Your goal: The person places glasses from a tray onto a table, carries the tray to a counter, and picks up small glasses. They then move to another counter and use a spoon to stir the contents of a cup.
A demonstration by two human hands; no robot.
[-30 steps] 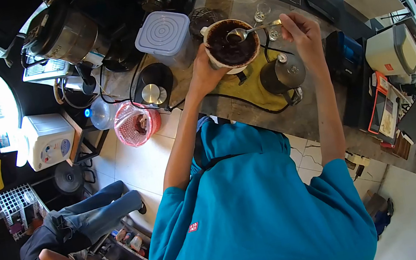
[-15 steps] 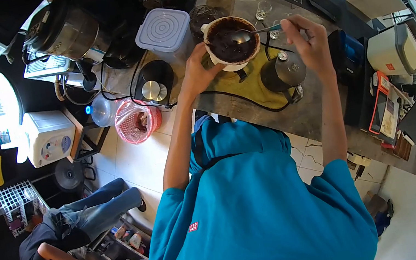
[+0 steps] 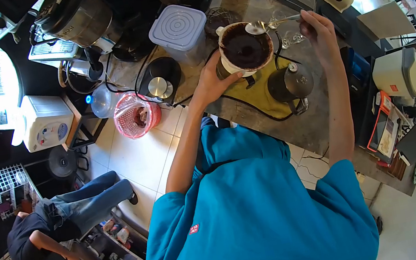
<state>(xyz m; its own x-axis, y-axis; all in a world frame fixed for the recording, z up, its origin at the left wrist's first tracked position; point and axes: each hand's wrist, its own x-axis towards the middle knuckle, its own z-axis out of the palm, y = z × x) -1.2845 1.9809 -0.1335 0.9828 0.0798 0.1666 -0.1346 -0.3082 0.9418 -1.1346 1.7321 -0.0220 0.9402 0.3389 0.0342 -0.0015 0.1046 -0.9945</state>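
My left hand is closed around the near left side of a white coffee dripper. Dark, wet coffee grounds fill its inside, and brown stains mark the inner wall. In my right hand is the handle end of a metal spoon, whose bowl hangs over the dripper's far right rim. What supports the dripper is mostly hidden by my left hand. Close by, a dark grey kettle stands on an olive-yellow cloth.
Left of the dripper are a lidded plastic container and a black device with a metal knob. Small glasses stand beyond the spoon. A pink waste basket sits on the floor. At the lower left, another person leans over a counter.
The spoon has come up out of the grounds to the dripper's far right rim, with my right hand drawn slightly away. My view has shifted a little.
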